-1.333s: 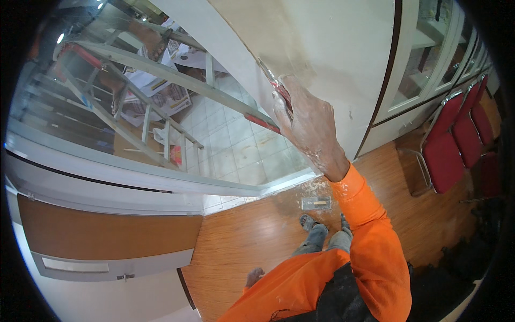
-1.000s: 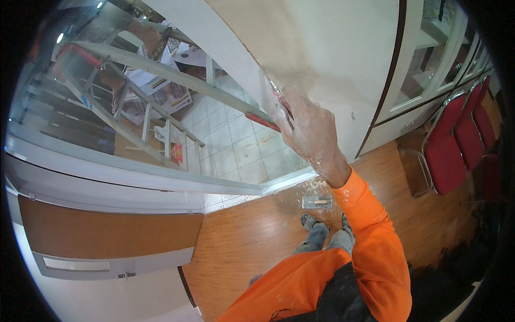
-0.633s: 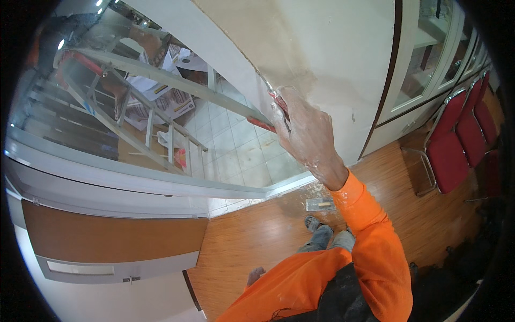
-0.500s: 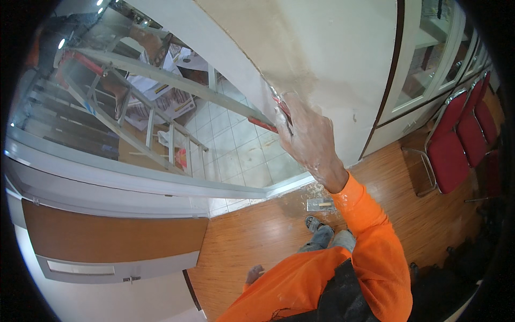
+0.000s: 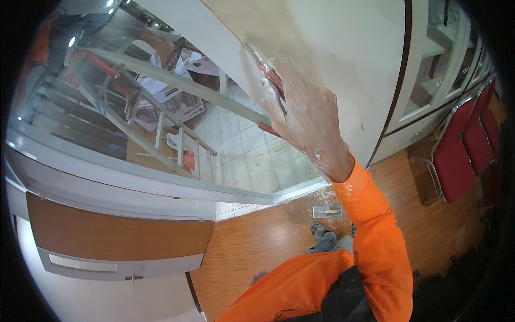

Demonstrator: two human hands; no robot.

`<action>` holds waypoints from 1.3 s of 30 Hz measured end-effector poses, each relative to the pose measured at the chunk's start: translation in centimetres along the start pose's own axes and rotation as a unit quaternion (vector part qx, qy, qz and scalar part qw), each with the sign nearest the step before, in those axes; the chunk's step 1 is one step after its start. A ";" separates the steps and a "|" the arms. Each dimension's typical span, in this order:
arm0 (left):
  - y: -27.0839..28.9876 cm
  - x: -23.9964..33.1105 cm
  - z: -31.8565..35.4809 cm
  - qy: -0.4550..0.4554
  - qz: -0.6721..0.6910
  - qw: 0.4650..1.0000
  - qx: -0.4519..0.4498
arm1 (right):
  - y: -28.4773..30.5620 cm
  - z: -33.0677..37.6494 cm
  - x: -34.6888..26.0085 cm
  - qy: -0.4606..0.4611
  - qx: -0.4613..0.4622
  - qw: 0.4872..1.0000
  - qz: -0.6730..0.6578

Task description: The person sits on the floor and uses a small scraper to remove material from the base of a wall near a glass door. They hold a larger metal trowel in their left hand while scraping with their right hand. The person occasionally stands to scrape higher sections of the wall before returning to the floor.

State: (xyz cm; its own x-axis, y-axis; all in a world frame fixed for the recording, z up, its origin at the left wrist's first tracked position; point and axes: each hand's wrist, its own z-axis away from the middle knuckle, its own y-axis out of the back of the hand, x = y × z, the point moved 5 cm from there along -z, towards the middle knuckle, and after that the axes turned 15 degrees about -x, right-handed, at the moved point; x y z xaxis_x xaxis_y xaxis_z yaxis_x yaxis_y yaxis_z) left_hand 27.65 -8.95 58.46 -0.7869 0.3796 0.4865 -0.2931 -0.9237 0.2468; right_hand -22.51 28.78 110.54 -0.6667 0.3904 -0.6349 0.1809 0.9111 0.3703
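My right hand (image 5: 308, 107), dusted with white powder, is closed round the red handle of a putty knife (image 5: 269, 74). The knife's thin metal blade lies along the corner edge of the wall (image 5: 332, 40), beside a beige damp-looking patch. Only a little of my left hand (image 5: 258, 276) shows, low beside my orange shirt, and its fingers are hidden. On the wooden floor near my feet lies a flat trowel (image 5: 327, 212) with a light handle, amid pale crumbs.
Behind glass on the left stand an aluminium stepladder (image 5: 161, 129) and a person's bare foot (image 5: 169, 53), above a tiled floor (image 5: 252, 161). Red chairs (image 5: 453, 169) and a glass-doored cabinet (image 5: 429, 70) are at right. A brown-and-white panel (image 5: 118, 231) is at lower left.
My right hand has moved up and left along the wall edge with the putty knife. My left hand has slipped further behind my shirt.
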 end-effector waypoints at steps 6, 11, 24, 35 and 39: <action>0.2 0.6 -0.1 -0.001 0.007 1.000 0.001 | -0.3 0.0 0.2 0.000 -0.012 1.000 0.027; 0.2 0.5 0.0 0.002 0.009 1.000 0.000 | -1.7 3.3 1.6 -0.080 -0.064 0.995 0.015; 0.5 1.0 -0.3 -0.002 0.007 1.000 -0.005 | -1.7 4.9 3.2 -0.088 -0.053 0.994 0.035; 0.7 0.9 -0.9 0.000 0.023 1.000 0.008 | 0.6 -0.1 -1.3 -0.031 -0.004 0.999 0.025; 0.8 1.0 -1.1 -0.006 0.027 1.000 0.011 | 1.2 -2.9 -3.0 -0.005 0.015 0.999 0.045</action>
State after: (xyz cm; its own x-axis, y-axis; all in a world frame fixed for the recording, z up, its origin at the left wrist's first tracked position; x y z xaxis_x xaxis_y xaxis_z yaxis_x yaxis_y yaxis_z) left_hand 26.03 -9.32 58.26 -0.7941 0.3299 0.5104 -0.2382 -0.9416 0.2380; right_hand -22.37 28.29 114.88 -0.6389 0.4730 -0.6067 0.2622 0.8753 0.4063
